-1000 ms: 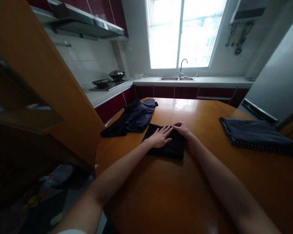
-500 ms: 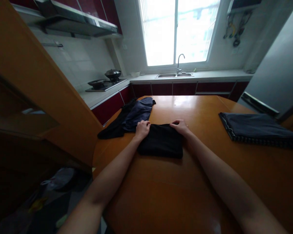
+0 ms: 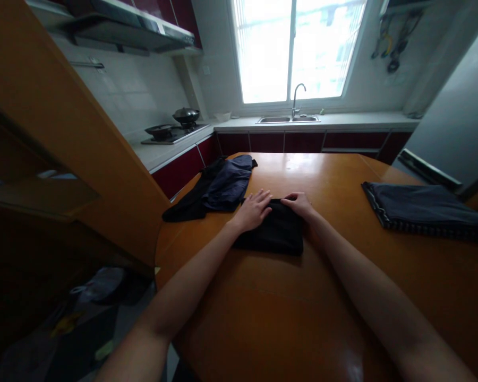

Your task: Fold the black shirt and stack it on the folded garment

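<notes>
A folded black garment (image 3: 279, 234) lies on the orange wooden table (image 3: 287, 318) in front of me. My left hand (image 3: 252, 210) rests flat on its left part with fingers stretched out. My right hand (image 3: 300, 204) sits at the garment's far right corner, fingers curled down onto the cloth. Whether it pinches the fabric I cannot make out.
A loose heap of dark blue and black clothes (image 3: 215, 188) lies at the table's far left. A folded dark blue garment (image 3: 422, 211) lies at the right. Beyond are a kitchen counter with sink (image 3: 289, 119), a stove (image 3: 171, 132) and a window. A wooden panel (image 3: 63, 132) stands left.
My left hand went from flat on the garment to gripping its far left corner, and now lies flat on it again. The right hand stayed at the far right corner.
</notes>
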The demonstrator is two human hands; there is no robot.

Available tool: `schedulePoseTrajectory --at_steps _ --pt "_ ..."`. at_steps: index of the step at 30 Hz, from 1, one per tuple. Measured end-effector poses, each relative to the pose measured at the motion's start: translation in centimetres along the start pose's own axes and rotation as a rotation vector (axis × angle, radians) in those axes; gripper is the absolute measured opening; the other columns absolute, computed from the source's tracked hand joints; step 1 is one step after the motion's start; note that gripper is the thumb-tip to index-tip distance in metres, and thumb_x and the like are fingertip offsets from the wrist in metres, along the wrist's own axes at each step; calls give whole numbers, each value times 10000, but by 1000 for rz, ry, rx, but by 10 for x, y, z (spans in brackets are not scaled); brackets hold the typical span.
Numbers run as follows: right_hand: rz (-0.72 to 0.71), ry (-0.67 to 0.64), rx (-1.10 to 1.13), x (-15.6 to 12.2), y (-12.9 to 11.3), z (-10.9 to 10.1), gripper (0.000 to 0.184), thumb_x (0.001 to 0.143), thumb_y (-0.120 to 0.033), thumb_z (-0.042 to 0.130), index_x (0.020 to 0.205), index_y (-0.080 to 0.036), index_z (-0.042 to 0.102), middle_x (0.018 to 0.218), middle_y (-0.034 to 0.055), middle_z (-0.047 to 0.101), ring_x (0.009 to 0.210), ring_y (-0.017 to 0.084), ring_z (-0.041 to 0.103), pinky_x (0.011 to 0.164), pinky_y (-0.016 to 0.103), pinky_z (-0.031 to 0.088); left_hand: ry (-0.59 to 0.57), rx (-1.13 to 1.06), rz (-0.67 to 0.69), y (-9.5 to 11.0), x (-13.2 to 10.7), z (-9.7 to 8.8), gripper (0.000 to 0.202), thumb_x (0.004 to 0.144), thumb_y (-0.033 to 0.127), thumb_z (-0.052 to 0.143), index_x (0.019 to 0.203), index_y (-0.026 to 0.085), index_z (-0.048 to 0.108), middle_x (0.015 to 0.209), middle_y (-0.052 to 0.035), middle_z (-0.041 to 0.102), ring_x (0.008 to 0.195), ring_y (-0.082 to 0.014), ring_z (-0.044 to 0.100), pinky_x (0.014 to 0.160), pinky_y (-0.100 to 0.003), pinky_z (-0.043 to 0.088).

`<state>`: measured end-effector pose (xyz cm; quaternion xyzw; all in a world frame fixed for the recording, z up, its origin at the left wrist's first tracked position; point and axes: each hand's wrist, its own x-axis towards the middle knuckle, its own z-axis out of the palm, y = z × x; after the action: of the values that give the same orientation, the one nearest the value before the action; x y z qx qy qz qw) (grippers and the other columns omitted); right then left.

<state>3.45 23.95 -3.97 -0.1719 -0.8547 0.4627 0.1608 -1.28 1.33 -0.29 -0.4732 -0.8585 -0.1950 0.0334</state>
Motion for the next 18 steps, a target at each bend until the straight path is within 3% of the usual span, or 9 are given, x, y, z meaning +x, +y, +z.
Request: schedulePoseTrajectory --at_steps 3,6,10,13,16,18 --pt "-20 13 -18 -1 0 0 281 739 -440 732 877 -199 776 878 51 770 868 217 689 862 337 497 -251 -12 21 9 -3 12 664 994 523 426 1577 250 265 1656 -70 184 1531 -294 87 1211 -524 14" --pt "-36 35 -47 -2 -1 0 274 746 -440 730 866 -197 770 868 47 767 855 213 690 851 333 500 -342 14 -32 9 -8 13 752 983 607 368 1603 240 153 1666 -67 74 1535 -295 3 1200 -554 -2" --pt "-54 86 -92 -4 -5 -2 262 770 -412 725 902 -187 752 895 61 756 878 216 689 863 338 497 -343 72 -60 6 -17 7 784 988 651 282 1601 177 160 1663 -97 63 1533 -313 -17 1194 -572 21" --pt "-88 169 -143 -13 -17 -5 262 853 -340 642 1029 -167 729 1054 116 724 997 246 664 934 379 473 -307 78 -79 3 -22 7 741 998 644 254 1590 199 224 1661 -94 98 1532 -322 12 1194 -571 57" --pt "-288 229 -258 -37 -35 -5 275 909 -247 532 1100 -173 715 1205 139 661 1167 274 582 1047 429 409 -258 88 -81 3 -25 7 676 1015 601 276 1572 218 287 1654 -108 152 1529 -326 67 1191 -574 81" --pt "-462 157 -315 -59 -44 0 299 919 -222 501 1126 -193 716 1254 124 642 1233 265 538 1095 429 377 -227 104 -19 7 -27 6 632 1030 556 289 1564 220 307 1647 -113 187 1529 -316 79 1192 -576 74"
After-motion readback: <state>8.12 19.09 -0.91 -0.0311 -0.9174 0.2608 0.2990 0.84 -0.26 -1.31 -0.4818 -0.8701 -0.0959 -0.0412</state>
